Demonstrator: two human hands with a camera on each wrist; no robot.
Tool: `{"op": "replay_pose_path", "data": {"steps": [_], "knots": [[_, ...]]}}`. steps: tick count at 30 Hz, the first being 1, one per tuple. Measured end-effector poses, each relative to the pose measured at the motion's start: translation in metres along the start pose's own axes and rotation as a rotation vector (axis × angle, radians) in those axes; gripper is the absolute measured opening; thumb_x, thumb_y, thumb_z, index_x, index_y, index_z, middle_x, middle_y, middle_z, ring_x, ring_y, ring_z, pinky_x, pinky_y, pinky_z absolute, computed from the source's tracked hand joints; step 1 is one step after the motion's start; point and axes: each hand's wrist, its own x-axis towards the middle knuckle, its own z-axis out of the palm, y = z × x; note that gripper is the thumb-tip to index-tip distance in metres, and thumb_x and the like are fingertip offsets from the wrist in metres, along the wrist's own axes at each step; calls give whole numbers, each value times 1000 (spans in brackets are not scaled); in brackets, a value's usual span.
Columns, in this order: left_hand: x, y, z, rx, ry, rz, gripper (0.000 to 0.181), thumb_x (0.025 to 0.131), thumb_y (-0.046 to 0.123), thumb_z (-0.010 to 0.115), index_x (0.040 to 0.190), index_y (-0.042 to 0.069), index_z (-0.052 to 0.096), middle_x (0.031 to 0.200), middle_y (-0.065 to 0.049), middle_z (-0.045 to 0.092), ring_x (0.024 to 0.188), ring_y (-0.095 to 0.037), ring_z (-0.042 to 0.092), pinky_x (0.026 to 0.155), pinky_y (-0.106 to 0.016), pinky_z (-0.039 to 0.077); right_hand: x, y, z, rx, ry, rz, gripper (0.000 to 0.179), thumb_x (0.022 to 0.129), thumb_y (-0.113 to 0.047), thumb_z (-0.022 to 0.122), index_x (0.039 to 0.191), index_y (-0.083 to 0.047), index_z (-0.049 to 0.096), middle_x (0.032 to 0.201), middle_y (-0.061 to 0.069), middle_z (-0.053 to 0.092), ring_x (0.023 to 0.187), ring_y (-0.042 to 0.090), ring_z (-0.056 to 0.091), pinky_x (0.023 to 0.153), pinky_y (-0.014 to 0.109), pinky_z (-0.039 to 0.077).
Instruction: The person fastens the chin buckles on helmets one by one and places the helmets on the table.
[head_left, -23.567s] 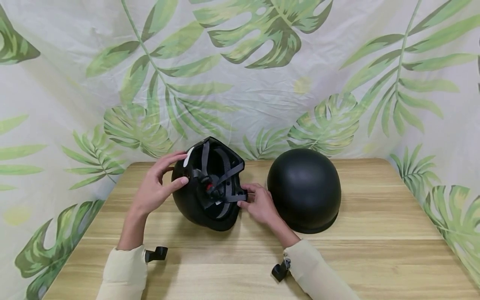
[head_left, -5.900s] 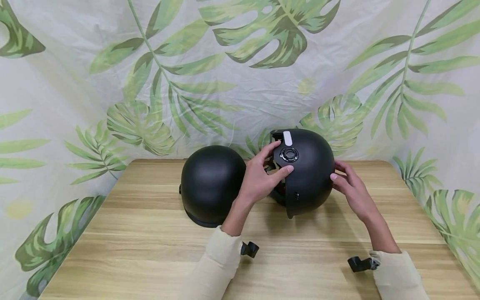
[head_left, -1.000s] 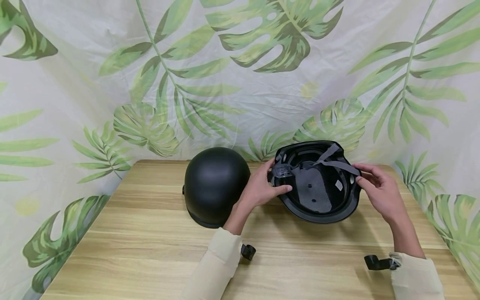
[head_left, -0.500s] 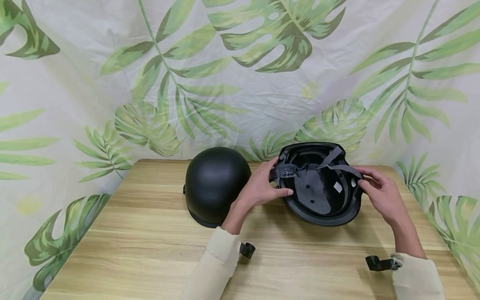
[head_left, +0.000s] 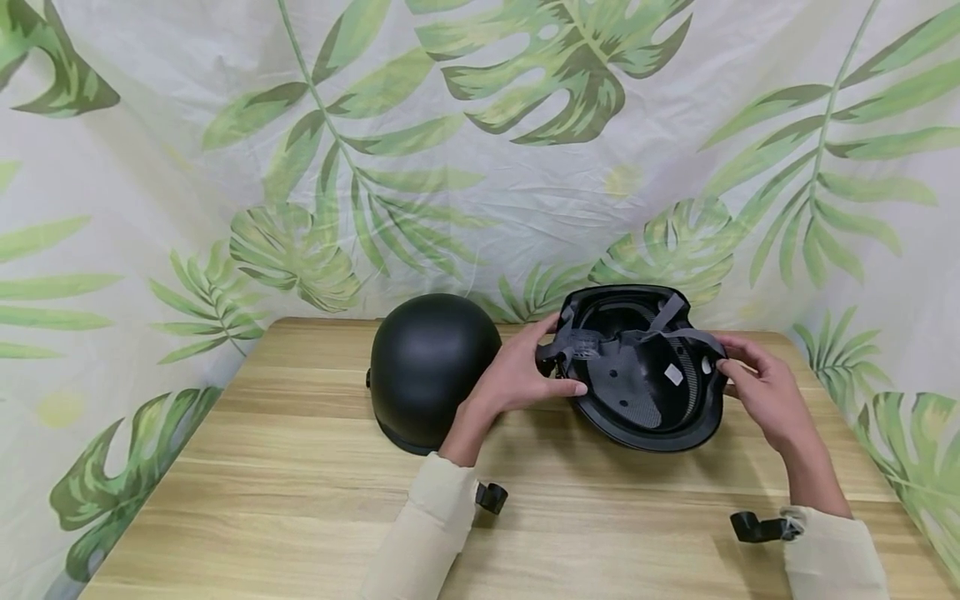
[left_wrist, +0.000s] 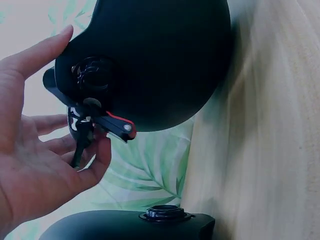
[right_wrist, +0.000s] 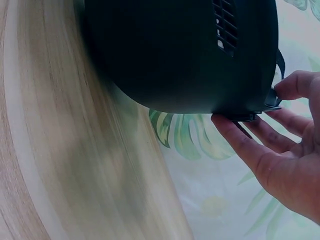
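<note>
A black helmet [head_left: 633, 421] is held tilted at the back right of the table, its padded inside and grey straps facing the head camera. My left hand [head_left: 517, 375] grips its left edge, thumb on the rim. In the left wrist view, those fingers curl by a black clip with a red edge [left_wrist: 117, 125], below a round fitting [left_wrist: 95, 75]. My right hand [head_left: 772, 392] pinches the opposite rim near a strap; a vent [right_wrist: 226, 27] shows on the shell in the right wrist view. Another black helmet [head_left: 431, 367] stands dome up, just left of my left hand.
The wooden table [head_left: 262, 483] ends at a leaf-patterned cloth [head_left: 525, 200] hanging close behind both helmets. A small black camera mount sticks out from each wrist, the left one [head_left: 491, 497] and the right one [head_left: 761, 527].
Earlier my hands held a helmet on the left; now they hold one on the right. Since 5.9 s ago its inside has turned toward the head camera. In the last second it shifts only slightly.
</note>
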Motion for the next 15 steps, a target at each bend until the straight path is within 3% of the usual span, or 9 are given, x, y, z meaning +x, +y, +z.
{"op": "replay_pose_path", "data": {"steps": [6,11,15], "knots": [[-4,7,-5,27,59,11,102,85,39,93,169,22,38,169,-9,46,157,-33,43,123,-56,44,0,0,0,-16,-25,6,39,112,-19,56,149,-5,59,120,-25,61,105,-13,65,80,16,60],[-5,9,-6,40,164,91,92,86,26,94,164,16,46,157,-12,58,145,-33,56,116,-53,51,1,-1,0,-5,-47,4,42,112,-18,57,151,-2,57,123,-24,60,107,-14,65,82,16,61],[-4,6,-5,9,173,129,89,86,22,93,162,13,48,149,-12,63,137,-33,62,107,-51,57,0,-2,-1,-9,-56,1,43,112,-18,57,152,-1,56,123,-25,59,108,-15,64,82,16,61]]}}
